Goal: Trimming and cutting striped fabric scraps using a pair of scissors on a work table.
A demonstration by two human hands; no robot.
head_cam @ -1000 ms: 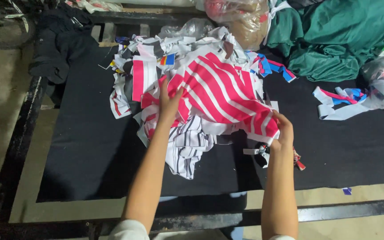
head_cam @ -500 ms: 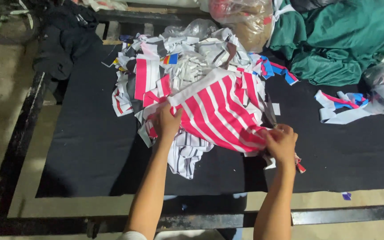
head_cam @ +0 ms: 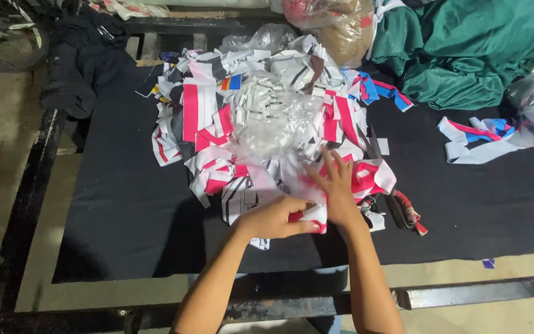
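A heap of red, white and black striped cloth pieces point(head_cam: 217, 127) lies on a black table point(head_cam: 125, 210). A clear plastic bag point(head_cam: 270, 120) sits on top of the heap. My left hand point(head_cam: 273, 218) grips a bunched red-and-white striped piece point(head_cam: 313, 213) at the heap's near edge. My right hand point(head_cam: 336, 188) lies on the same piece with fingers spread, pressing it down beside a crumpled red-and-white bundle point(head_cam: 372, 176).
Green cloth point(head_cam: 465, 49) is piled at the back right, next to a brown-filled plastic bag point(head_cam: 335, 25). Red, white and blue strips point(head_cam: 477, 139) lie at the right. A dark garment point(head_cam: 81, 59) hangs over the back left corner. The table's metal frame point(head_cam: 465, 294) runs along the near edge.
The wide red-and-white striped piece that both hands held spread out has been drawn toward me and bunched small. My hands have come close together at the heap's near edge.
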